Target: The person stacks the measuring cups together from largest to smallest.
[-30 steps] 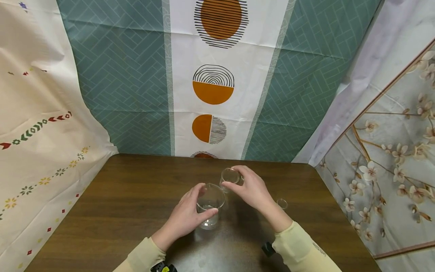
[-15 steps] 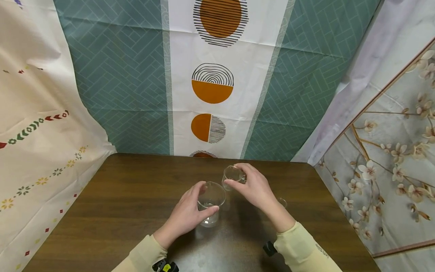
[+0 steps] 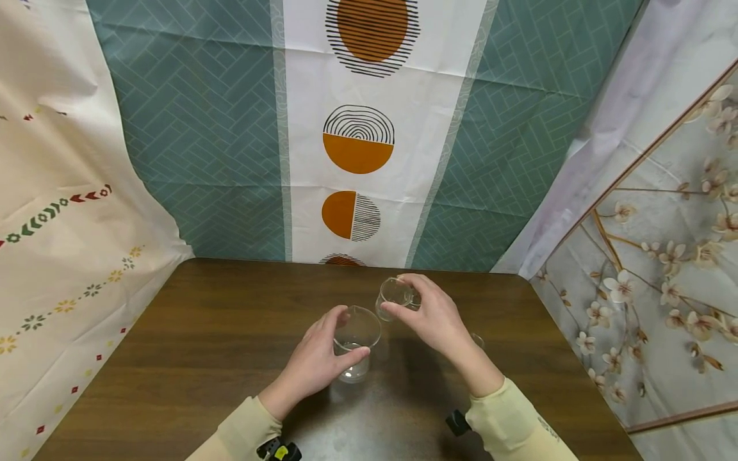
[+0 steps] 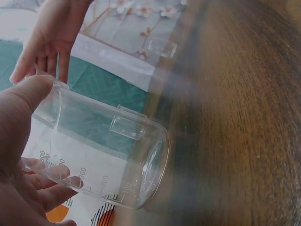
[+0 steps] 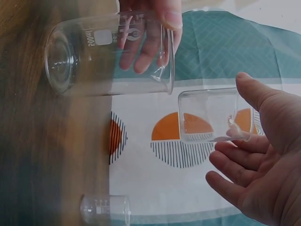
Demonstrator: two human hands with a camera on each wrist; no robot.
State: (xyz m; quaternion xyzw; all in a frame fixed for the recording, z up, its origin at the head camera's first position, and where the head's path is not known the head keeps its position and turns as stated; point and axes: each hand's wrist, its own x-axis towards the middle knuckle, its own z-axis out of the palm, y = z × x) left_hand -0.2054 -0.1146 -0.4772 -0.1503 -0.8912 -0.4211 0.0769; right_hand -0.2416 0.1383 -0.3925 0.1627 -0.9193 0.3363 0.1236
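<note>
My left hand grips a large clear glass beaker around its upper part, mouth up; the left wrist view shows its printed scale, and the right wrist view a 500 ml mark. Whether its base touches the table I cannot tell. To its right and slightly farther back, my right hand holds a smaller clear glass beaker near the rim between thumb and fingers, upright and raised above the table. Both vessels look empty. A tiny glass beaker stands on the table, mostly hidden behind my right forearm in the head view.
The brown wooden table ends at a green and white patterned cloth behind. Cream cloth hangs at the left, floral cloth at the right. Dark devices are strapped at both wrists.
My right hand has moved the smaller beaker slightly right and back, away from the large beaker's rim. My forearm now covers more of the tiny beaker. The left hand stays nearly still.
</note>
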